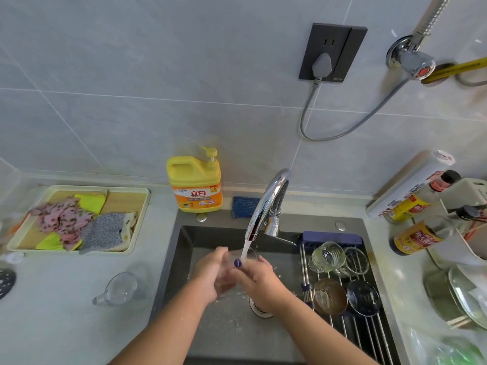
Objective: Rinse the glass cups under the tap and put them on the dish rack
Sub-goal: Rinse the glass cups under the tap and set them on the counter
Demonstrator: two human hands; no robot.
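Note:
Over the dark sink (181, 248) I hold a clear glass cup (229, 275) under the running chrome tap (266, 206). My left hand (208, 275) grips the cup from the left. My right hand (259, 281) holds it from the right, fingers curled at its rim where the water falls. The cup is mostly hidden between my hands. On the roll-up dish rack (350, 330) across the sink's right side lie two clear glass cups (328, 256) (355, 260), a brown bowl (329, 296) and a dark bowl (363, 297). A clear glass measuring cup (121, 288) lies on the counter left of the sink.
A yellow detergent bottle (196, 184) and a blue sponge (245, 206) stand behind the sink. A tray of cloths (79, 219) sits at the left. Sauce bottles (416, 238), a roll and pot lids (463, 296) crowd the right counter.

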